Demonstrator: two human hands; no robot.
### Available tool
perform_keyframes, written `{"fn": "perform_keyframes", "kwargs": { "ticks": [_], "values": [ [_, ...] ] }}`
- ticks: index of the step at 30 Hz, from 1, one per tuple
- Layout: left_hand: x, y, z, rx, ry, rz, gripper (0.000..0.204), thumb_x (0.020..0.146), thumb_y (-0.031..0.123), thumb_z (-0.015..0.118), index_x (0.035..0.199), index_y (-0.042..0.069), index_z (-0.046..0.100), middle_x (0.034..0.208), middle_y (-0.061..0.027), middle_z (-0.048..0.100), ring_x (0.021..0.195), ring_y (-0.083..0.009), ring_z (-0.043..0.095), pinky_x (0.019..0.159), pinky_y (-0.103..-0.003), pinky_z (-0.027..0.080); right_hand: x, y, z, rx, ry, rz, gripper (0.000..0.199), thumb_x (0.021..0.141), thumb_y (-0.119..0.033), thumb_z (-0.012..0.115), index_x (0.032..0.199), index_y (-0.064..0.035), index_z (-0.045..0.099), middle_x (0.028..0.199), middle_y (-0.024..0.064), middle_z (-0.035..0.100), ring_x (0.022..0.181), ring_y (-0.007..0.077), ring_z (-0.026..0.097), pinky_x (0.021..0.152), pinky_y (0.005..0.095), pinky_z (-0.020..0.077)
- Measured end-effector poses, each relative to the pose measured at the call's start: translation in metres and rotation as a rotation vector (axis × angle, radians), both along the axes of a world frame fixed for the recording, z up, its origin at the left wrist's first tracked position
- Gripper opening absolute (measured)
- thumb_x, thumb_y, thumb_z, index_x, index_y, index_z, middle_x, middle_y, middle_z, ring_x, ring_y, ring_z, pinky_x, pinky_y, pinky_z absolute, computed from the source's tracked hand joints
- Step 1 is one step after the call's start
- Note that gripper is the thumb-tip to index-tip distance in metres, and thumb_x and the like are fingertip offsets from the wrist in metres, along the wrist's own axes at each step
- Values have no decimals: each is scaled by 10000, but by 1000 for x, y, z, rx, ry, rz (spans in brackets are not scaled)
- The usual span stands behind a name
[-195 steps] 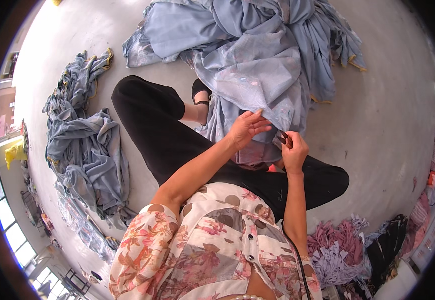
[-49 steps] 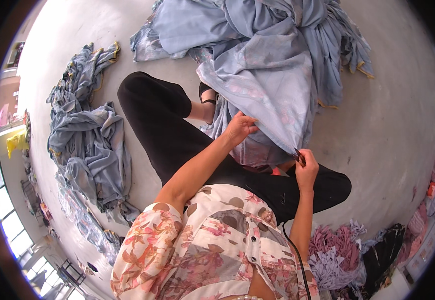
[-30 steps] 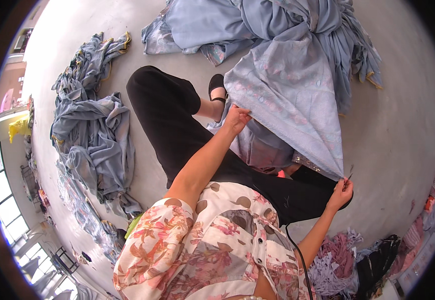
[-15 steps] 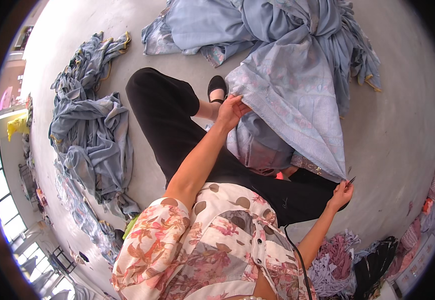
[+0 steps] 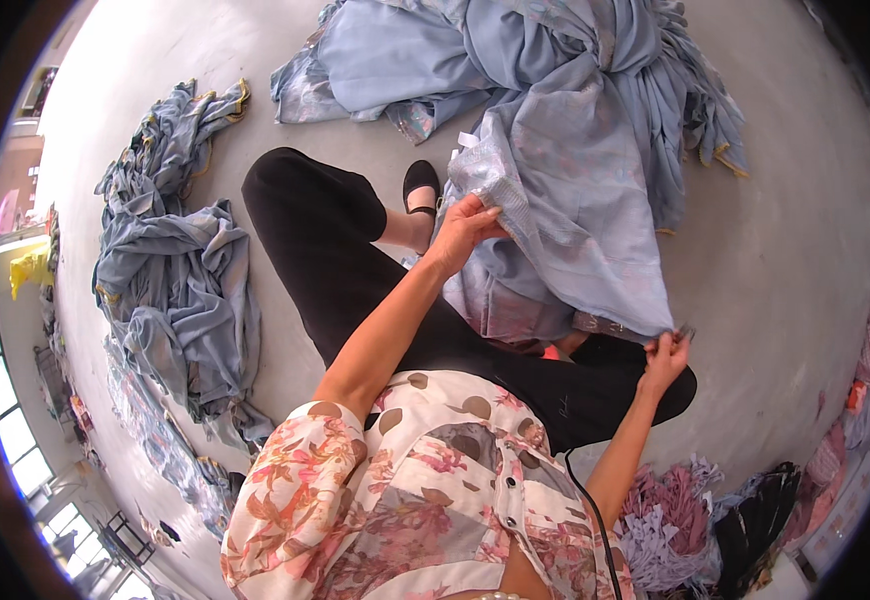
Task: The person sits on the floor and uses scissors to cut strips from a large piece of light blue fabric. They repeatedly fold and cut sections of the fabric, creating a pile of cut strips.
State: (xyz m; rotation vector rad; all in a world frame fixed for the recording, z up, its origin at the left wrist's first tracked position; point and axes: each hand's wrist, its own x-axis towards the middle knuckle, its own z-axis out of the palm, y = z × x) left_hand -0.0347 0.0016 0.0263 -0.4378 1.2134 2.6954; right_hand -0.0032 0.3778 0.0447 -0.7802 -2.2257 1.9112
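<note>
A blue-grey cloth (image 5: 595,210) with a faint pink pattern spreads over my lap and the floor in front of me. My left hand (image 5: 467,235) is closed on its near edge, where the border is folded up above my fingers. A small white tag (image 5: 468,140) sticks out of the cloth beyond that hand. Farther right, my right hand (image 5: 666,360) pinches the corner of the same cloth. A small dark pointed tool (image 5: 688,331), perhaps thread snips, juts from the right fingers; its exact kind is unclear.
A large heap of blue cloth (image 5: 405,60) joins the piece in my hands at the far side. Another blue pile with yellow edging (image 5: 180,260) lies on the left. Mauve fabric strips (image 5: 665,510) and a black bundle (image 5: 755,520) lie near right, on the grey floor.
The border at my left hand has folded upward, and the white tag has come into sight. My right hand has shifted slightly left and away from me with the cloth's corner.
</note>
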Motion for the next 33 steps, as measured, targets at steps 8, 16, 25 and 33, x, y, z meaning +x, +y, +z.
{"fn": "perform_keyframes", "kwargs": {
  "ticks": [8,16,25,33],
  "values": [
    [3,12,6,156,-56,6,275,914,84,400,1183,37,432,1057,-125,586,905,-272,620,771,-410,523,-18,-137,38,475,205,679,202,856,-187,538,985,-32,527,816,127,626,736,259,631,634,341,473],
    [3,4,6,277,-66,95,328,909,70,412,1236,62,383,1084,-131,582,911,-300,624,772,-449,528,-43,-190,6,242,250,674,216,852,-216,605,892,-14,539,706,85,623,625,158,612,556,279,463],
    [2,4,8,303,-78,108,302,906,60,416,1207,65,417,1080,-128,585,917,-306,623,764,-451,532,-53,-203,2,308,357,703,186,824,-181,636,875,-26,546,696,86,623,602,178,618,538,288,466],
    [-1,5,9,238,-97,97,301,910,72,411,1210,46,419,1079,-123,583,922,-288,620,798,-425,516,-57,-196,-13,-106,213,379,215,786,-159,680,913,-29,566,777,18,605,625,89,544,540,241,431]
  ]
}}
